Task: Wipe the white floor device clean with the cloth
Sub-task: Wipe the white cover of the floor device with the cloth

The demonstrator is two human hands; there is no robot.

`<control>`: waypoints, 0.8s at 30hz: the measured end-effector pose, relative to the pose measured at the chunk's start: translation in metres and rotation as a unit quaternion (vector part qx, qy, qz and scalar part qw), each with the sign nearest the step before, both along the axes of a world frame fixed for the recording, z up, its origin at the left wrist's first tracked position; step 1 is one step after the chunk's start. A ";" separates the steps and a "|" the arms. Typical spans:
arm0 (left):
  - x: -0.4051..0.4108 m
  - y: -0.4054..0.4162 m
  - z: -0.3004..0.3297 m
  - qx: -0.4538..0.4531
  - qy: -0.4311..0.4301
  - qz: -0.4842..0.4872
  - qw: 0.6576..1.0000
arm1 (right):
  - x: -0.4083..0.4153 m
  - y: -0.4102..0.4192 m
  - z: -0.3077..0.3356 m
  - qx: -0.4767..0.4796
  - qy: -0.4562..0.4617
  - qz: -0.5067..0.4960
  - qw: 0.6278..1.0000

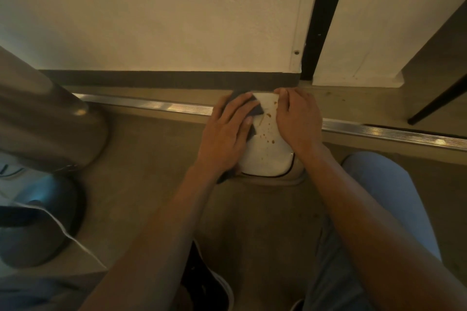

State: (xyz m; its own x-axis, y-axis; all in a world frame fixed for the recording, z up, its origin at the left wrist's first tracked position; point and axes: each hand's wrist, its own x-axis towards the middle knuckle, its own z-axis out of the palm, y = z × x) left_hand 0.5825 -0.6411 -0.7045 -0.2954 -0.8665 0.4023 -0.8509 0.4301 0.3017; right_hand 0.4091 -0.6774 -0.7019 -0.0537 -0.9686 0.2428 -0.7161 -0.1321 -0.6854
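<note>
The white floor device (265,156) lies on the floor by the wall, its top marked with brown spots. A dark grey cloth (256,111) covers its left side. My left hand (225,134) lies flat on the cloth with straight fingers, pressing it onto the device. My right hand (297,118) rests on the device's right edge, its fingers curled over the rim and holding it steady. The cloth's lower end pokes out under my left wrist.
A ribbed metal floor strip (141,103) runs left to right under the device. A dark skirting board (164,79) lines the wall behind. A large grey curved object (45,118) and a dark round base (38,225) stand at the left. My knee (384,184) is at the right.
</note>
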 end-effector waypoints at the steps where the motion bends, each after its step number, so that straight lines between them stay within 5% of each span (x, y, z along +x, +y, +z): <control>1: 0.002 0.004 -0.001 -0.006 0.019 0.005 1.000 | -0.001 0.000 0.000 0.001 -0.001 0.003 1.000; 5: -0.002 -0.036 0.014 0.104 0.063 0.065 0.991 | -0.001 0.000 0.003 0.015 -0.008 0.009 1.000; 8: -0.012 -0.075 0.021 0.208 0.009 0.111 0.972 | 0.000 -0.002 0.001 0.019 -0.012 0.000 1.000; 14: -0.016 -0.002 -0.009 0.040 -0.116 0.053 0.991 | -0.001 -0.004 -0.004 0.014 -0.005 -0.008 1.000; 18: -0.008 0.047 -0.039 0.041 -0.097 0.071 0.992 | -0.002 -0.002 -0.002 0.001 -0.003 0.002 1.000; 24: -0.013 -0.039 0.008 0.088 0.002 0.122 0.989 | 0.001 -0.001 0.000 0.011 0.005 -0.003 1.000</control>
State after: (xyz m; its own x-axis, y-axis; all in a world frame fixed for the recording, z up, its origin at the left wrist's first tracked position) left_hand 0.5697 -0.6797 -0.6968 -0.0679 -0.9683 0.2402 -0.9215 0.1532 0.3570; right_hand 0.4096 -0.6781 -0.7018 -0.0571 -0.9732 0.2228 -0.7242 -0.1133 -0.6803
